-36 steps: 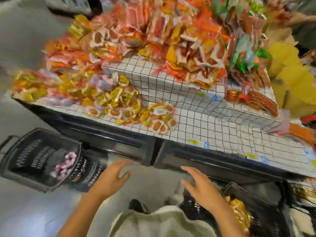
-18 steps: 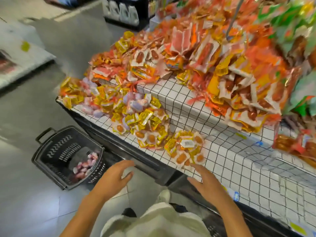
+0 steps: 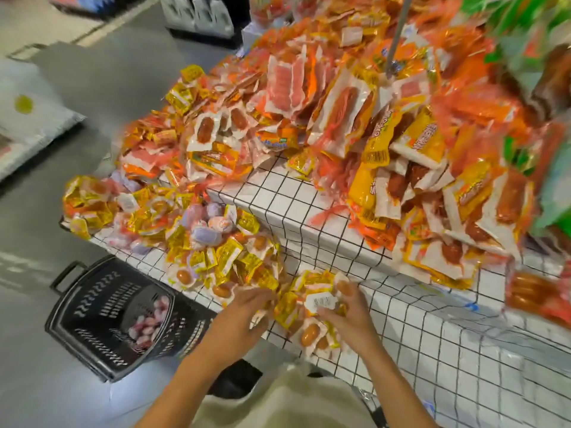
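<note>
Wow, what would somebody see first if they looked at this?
The huge heap of orange and yellow snack packets spilling over the checked tablecloth. At its front edge the left hand touches a small yellow pile while the right hand pinches a white-labelled packet. A black basket sits on the floor, left.

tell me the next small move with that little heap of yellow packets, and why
Probably scoop up the small heap of yellow and white snack packets: the left hand touches its left side, the right hand pinches its packets, and it lies at the front edge of the white grid-pattern table, near the black plastic basket.
</note>
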Demonstrator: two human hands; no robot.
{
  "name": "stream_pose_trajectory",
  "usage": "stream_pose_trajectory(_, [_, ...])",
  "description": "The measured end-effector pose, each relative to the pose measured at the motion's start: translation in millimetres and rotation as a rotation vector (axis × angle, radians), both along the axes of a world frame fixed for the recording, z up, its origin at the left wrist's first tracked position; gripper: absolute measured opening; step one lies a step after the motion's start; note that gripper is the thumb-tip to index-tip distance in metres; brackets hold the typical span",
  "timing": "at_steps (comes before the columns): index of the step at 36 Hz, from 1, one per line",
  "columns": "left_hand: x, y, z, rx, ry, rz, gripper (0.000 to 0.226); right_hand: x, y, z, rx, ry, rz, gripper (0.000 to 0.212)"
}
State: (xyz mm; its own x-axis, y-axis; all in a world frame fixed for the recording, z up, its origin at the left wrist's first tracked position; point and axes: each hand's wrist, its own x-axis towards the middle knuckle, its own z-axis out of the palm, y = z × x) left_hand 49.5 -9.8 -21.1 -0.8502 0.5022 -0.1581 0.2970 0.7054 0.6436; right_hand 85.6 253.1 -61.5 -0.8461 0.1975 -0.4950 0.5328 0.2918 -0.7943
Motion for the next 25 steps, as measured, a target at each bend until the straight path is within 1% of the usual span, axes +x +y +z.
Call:
stream_pose_trajectory(2, [-2, 17, -7, 0.006, 0.012, -0.097, 0.055, -3, -5, -4, -0.081, -0.025, -0.188, 0.085])
stream_pose_trajectory(3, [-2, 24, -11, -0.009, 0.015, -0.150, 0.058, -4, -7, -6, -0.110, -0.039, -0.255, 0.090])
stream_pose_trajectory(5, [-3, 36, -22, -0.034, 0.009, -0.223, 0.058, -6, -7, -8, -0.132, -0.071, -0.331, 0.107])
stream_pose_trajectory(7, [-5, 43, -32, -0.069, -0.010, -0.284, 0.059, -10, -8, -7, -0.190, -0.112, -0.394, 0.114])
stream_pose_trajectory(9, [-6, 44, -41, -0.143, 0.008, -0.367, 0.063, -12, -12, -5, -0.258, -0.163, -0.456, 0.107])
stream_pose_trajectory(10, [-6, 43, -45, -0.147, 0.016, -0.386, 0.065, -12, -14, -4, -0.272, -0.173, -0.457, 0.098])
stream_pose_trajectory(13, [-8, 37, -51, -0.108, -0.001, -0.386, 0.069, -13, -23, -6, -0.256, -0.154, -0.391, 0.048])
stream_pose_trajectory(14, [-9, 35, -53, -0.114, -0.007, -0.392, 0.070, -13, -26, -8, -0.251, -0.145, -0.380, 0.038])
stream_pose_trajectory(15, [-9, 33, -54, -0.120, -0.010, -0.403, 0.073, -13, -29, -9, -0.233, -0.130, -0.377, 0.033])
stream_pose_trajectory(16, [-9, 31, -54, -0.128, -0.008, -0.416, 0.076, -14, -31, -10, -0.165, -0.106, -0.371, 0.032])
stream_pose_trajectory(18, [-10, 30, -53, -0.147, -0.005, -0.435, 0.081, -17, -34, -13, 0.080, -0.028, -0.347, 0.039])
stream_pose_trajectory(19, [-11, 30, -52, -0.146, -0.009, -0.441, 0.083, -18, -37, -16, 0.138, 0.028, -0.344, 0.043])
stream_pose_trajectory(21, [-12, 28, -52, -0.126, -0.023, -0.441, 0.084, -18, -43, -19, 0.097, 0.060, -0.315, 0.050])
stream_pose_trajectory(23, [-13, 27, -51, -0.118, -0.039, -0.433, 0.082, -16, -47, -21, 0.063, 0.017, -0.273, 0.055])
stream_pose_trajectory(25, [-16, 25, -51, -0.122, -0.048, -0.437, 0.080, -15, -46, -25, 0.101, 0.020, -0.270, 0.052])
